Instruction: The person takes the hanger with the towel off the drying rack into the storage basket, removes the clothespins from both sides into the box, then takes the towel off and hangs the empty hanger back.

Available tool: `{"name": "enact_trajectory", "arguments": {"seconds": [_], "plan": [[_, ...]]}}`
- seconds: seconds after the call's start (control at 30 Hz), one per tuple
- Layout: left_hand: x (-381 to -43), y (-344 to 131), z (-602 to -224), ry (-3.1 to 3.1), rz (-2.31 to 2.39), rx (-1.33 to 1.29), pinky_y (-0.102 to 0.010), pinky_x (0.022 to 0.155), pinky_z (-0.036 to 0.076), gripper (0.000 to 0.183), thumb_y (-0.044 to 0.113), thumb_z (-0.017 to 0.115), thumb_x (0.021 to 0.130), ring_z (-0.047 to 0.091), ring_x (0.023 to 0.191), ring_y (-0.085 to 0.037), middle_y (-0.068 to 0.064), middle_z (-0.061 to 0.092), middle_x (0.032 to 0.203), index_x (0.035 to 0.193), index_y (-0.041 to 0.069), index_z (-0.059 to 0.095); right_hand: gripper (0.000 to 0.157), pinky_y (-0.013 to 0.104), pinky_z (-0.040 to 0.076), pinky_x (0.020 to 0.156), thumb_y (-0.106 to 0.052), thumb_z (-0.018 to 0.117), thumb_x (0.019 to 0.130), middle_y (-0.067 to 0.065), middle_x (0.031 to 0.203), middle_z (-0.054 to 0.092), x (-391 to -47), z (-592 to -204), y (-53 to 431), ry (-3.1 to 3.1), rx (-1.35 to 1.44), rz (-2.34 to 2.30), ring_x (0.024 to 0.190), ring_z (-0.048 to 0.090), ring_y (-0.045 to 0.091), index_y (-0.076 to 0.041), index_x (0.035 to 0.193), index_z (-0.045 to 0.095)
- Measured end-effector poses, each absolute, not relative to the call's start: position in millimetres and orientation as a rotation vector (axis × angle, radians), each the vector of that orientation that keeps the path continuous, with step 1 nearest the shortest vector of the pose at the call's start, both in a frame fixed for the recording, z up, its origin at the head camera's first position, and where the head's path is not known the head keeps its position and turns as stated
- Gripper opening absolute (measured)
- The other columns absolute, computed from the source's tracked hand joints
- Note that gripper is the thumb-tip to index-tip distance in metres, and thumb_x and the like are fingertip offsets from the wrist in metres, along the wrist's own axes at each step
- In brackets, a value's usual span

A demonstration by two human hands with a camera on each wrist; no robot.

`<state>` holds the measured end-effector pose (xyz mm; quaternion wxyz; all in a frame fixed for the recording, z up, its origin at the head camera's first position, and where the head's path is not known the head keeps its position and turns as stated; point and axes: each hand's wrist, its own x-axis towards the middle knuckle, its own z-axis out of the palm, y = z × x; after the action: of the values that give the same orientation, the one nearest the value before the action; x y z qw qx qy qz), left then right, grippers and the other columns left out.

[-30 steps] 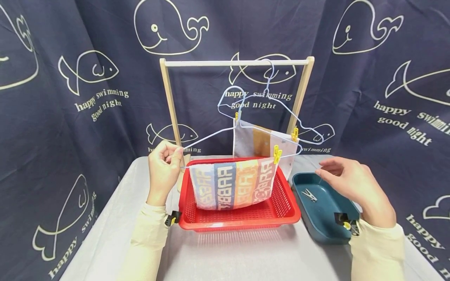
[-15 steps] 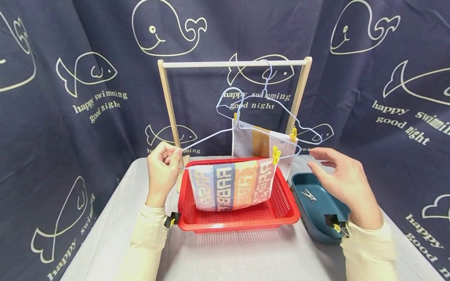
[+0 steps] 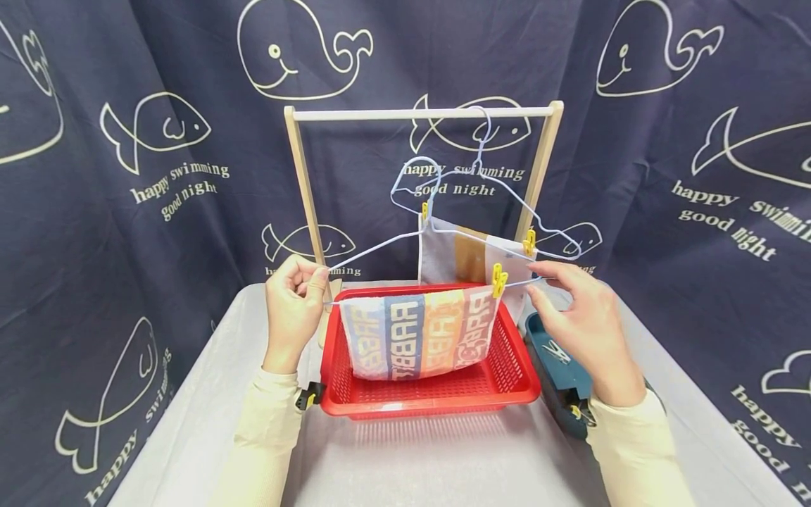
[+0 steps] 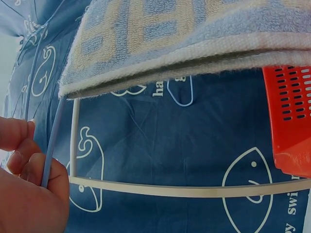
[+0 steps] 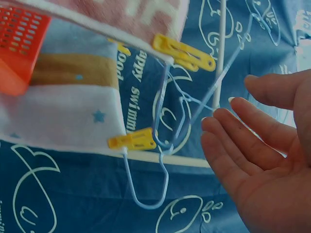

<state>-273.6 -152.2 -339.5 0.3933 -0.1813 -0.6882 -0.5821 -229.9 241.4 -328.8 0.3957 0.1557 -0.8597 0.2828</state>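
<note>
My left hand (image 3: 296, 310) pinches the left end of a light-blue hanger (image 3: 378, 248); in the left wrist view its bar passes between thumb and fingers. Over the hanger's lower bar is folded a striped, lettered towel (image 3: 415, 334), above the red basket. A yellow clothespin (image 3: 499, 280) clips the towel's right end. Beside the hanger's right tip is my right hand (image 3: 579, 310), thumb and fingers apart; the right wrist view shows the fingers (image 5: 243, 141) loosely extended and holding nothing. A second hanger (image 5: 150, 206) hangs behind with a grey, brown and white cloth (image 3: 472, 253) and yellow clothespins.
A wooden rack (image 3: 424, 114) stands at the back, the second hanger on its bar. The red basket (image 3: 431, 405) sits below the towel. To its right, partly behind my right arm, a teal tray (image 3: 535, 327) holds several pale clothespins (image 3: 556, 352).
My right hand has moved left from above the teal tray to the hanger's right end. The left hand keeps its grip, and the hanger and towel have hardly moved.
</note>
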Motion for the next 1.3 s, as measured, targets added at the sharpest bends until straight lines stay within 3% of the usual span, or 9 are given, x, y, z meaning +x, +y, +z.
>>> {"name": "enact_trajectory", "arguments": {"seconds": [0.07, 0.17, 0.23, 0.3, 0.6, 1.3], "plan": [[-273.4, -152.0, -339.1, -1.749, -1.473, -0.463, -0.02, 0.045, 0.025, 0.008, -0.003, 0.069, 0.093, 0.036, 0.048, -0.006, 0.004, 0.044, 0.057, 0.085, -0.003, 0.068, 0.044, 0.008, 0.043, 0.094, -0.006, 0.083, 0.084, 0.009, 0.121, 0.073, -231.9, -331.2, 237.9, -2.179, 0.41, 0.697, 0.101, 0.071, 0.029, -0.012, 0.126, 0.074], [-273.1, -151.9, -338.7, -1.754, -1.473, -0.461, -0.02, 0.044, 0.026, 0.008, -0.003, 0.069, 0.093, 0.036, 0.047, -0.006, 0.004, 0.045, 0.057, 0.085, -0.002, 0.068, 0.048, 0.031, 0.056, 0.091, -0.006, 0.084, 0.083, 0.009, 0.123, 0.073, -234.7, -335.3, 233.0, -2.189, 0.438, 0.677, 0.102, 0.071, 0.029, -0.013, 0.129, 0.073], [-272.8, -151.8, -338.6, -1.756, -1.475, -0.458, -0.02, 0.044, 0.026, 0.009, -0.003, 0.069, 0.093, 0.036, 0.047, -0.006, 0.004, 0.044, 0.057, 0.085, -0.003, 0.068, 0.05, 0.047, 0.058, 0.089, -0.005, 0.084, 0.083, 0.009, 0.124, 0.073, -236.8, -337.9, 230.0, -2.194, 0.464, 0.676, 0.104, 0.071, 0.029, -0.013, 0.131, 0.072], [-272.6, -152.0, -338.5, -1.759, -1.475, -0.455, -0.02, 0.044, 0.026, 0.008, -0.004, 0.068, 0.093, 0.036, 0.047, -0.006, 0.004, 0.044, 0.056, 0.085, -0.003, 0.068, 0.049, 0.053, 0.057, 0.089, -0.004, 0.082, 0.084, 0.01, 0.126, 0.072, -239.3, -339.9, 227.5, -2.19, 0.489, 0.685, 0.106, 0.07, 0.029, -0.012, 0.132, 0.071], [-271.8, -152.5, -337.0, -1.75, -1.491, -0.461, -0.018, 0.045, 0.025, 0.007, -0.004, 0.069, 0.093, 0.036, 0.048, -0.005, 0.003, 0.046, 0.057, 0.085, -0.003, 0.068, 0.05, 0.055, 0.051, 0.1, -0.004, 0.079, 0.086, 0.011, 0.132, 0.069, -247.3, -344.7, 218.9, -2.166, 0.535, 0.687, 0.122, 0.066, 0.031, -0.009, 0.135, 0.068], [-273.6, -150.3, -340.8, -1.766, -1.491, -0.47, -0.019, 0.045, 0.03, 0.009, -0.002, 0.07, 0.093, 0.04, 0.048, -0.006, 0.002, 0.05, 0.059, 0.084, -0.002, 0.068, 0.052, 0.056, 0.051, 0.1, -0.004, 0.076, 0.089, 0.016, 0.135, 0.067, -256.1, -349.7, 216.6, -2.162, 0.541, 0.666, 0.123, 0.066, 0.035, -0.007, 0.14, 0.064]]}}
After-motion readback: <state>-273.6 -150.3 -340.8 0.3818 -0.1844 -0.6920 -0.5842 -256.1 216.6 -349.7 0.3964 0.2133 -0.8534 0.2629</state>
